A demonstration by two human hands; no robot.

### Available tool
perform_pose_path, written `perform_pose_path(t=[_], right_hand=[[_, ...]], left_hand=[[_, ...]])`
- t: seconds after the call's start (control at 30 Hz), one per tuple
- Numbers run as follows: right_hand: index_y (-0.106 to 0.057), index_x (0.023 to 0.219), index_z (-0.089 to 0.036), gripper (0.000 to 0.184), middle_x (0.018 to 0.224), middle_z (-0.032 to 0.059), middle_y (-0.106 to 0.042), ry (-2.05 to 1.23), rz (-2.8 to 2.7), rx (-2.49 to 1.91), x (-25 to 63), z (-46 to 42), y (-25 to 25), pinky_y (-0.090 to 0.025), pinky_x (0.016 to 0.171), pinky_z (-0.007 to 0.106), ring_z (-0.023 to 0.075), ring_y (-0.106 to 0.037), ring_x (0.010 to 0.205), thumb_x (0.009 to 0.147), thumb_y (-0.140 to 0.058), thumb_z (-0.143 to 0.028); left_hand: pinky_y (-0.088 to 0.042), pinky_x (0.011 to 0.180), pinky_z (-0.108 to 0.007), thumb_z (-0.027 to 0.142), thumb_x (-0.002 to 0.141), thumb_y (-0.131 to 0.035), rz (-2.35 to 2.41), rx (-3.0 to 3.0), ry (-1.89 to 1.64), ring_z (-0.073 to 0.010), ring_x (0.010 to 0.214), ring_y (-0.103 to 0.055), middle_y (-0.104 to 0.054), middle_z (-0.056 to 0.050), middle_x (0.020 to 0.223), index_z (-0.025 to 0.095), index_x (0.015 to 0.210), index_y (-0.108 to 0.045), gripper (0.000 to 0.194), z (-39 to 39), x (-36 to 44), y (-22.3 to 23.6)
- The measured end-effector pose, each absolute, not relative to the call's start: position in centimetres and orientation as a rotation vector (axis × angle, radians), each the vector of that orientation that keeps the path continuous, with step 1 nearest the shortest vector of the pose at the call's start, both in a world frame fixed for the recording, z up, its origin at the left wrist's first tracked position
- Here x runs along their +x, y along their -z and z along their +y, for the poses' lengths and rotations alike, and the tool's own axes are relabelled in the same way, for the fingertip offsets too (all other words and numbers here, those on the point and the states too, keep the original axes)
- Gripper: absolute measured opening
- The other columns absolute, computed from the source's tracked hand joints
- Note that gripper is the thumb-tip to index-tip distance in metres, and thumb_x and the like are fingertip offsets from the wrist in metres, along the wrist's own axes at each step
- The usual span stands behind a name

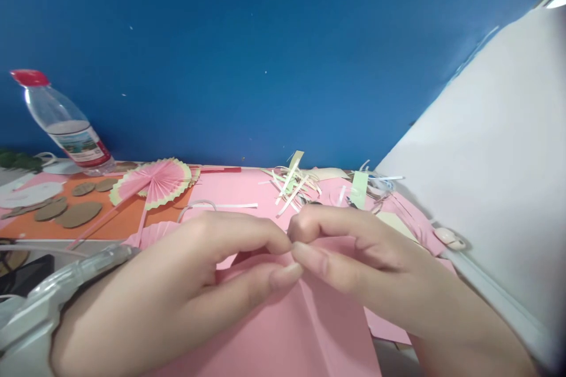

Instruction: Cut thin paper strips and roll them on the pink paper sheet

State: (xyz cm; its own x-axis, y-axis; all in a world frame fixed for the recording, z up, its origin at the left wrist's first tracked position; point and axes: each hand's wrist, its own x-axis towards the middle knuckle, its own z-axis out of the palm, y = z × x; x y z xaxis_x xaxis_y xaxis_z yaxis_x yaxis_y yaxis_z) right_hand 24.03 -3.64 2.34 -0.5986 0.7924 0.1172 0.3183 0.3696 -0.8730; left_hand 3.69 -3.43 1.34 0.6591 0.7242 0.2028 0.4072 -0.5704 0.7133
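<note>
A large sheet of pink paper (283,336) fills the front of the view, with a pale crease running down from between my thumbs. My left hand (247,259) and my right hand (340,253) meet at its upper part, thumbs and fingertips close together. Both are closed in a pinch on the paper; the exact spot under the fingertips is hidden. To the left, behind my left hand, lies a folded pink and yellow paper fan (154,179). A tangle of thin paper strips (294,185) sits just beyond my hands.
At the left stands a plastic bottle with a red cap (82,144). Brown cardboard discs (79,215) lie on orange paper (26,227). A blue panel (265,70) rises behind, and a white panel (495,159) borders the right, with a small white object (450,238) beside it.
</note>
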Motion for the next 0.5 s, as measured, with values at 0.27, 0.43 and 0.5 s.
perform_pose_path(t=[0.27, 0.43, 0.5], right_hand=[[-0.042, 0.07, -0.021, 0.022, 0.065, -0.0072, -0.04, -1.178, -2.095, -0.849, 23.7, -3.7, -2.4, -0.033, 0.051, 0.016, 0.0048, -0.039, 0.058, 0.09, -0.046, -0.015], [-0.041, 0.068, -0.02, 0.022, 0.063, -0.0073, -0.039, -1.11, -2.112, -0.811, 23.7, -3.9, -2.2, -0.032, 0.05, 0.016, 0.005, -0.037, 0.056, 0.083, -0.047, -0.005], [-0.041, 0.068, -0.021, 0.021, 0.062, -0.0068, -0.04, -1.073, -2.109, -0.8, 23.7, -3.9, -2.3, -0.033, 0.05, 0.017, 0.0054, -0.037, 0.055, 0.081, -0.046, -0.004]], left_hand=[[-0.046, 0.063, -0.012, 0.021, 0.091, -0.045, 0.779, 2.093, -0.622, -0.0063, 0.073, -0.058, -0.063, 0.007, 0.079, 0.024, 0.081, -0.056, 0.015, -3.7, 3.7, -2.6], [-0.047, 0.059, -0.014, 0.02, 0.09, -0.044, 0.766, 2.068, -0.624, -0.0072, 0.069, -0.057, -0.06, 0.006, 0.076, 0.023, 0.082, -0.056, 0.015, -3.9, 3.7, -2.5], [-0.045, 0.056, -0.012, 0.019, 0.09, -0.044, 0.738, 2.047, -0.667, -0.0057, 0.064, -0.055, -0.057, 0.006, 0.072, 0.023, 0.084, -0.057, 0.014, -3.9, 3.8, -2.4]])
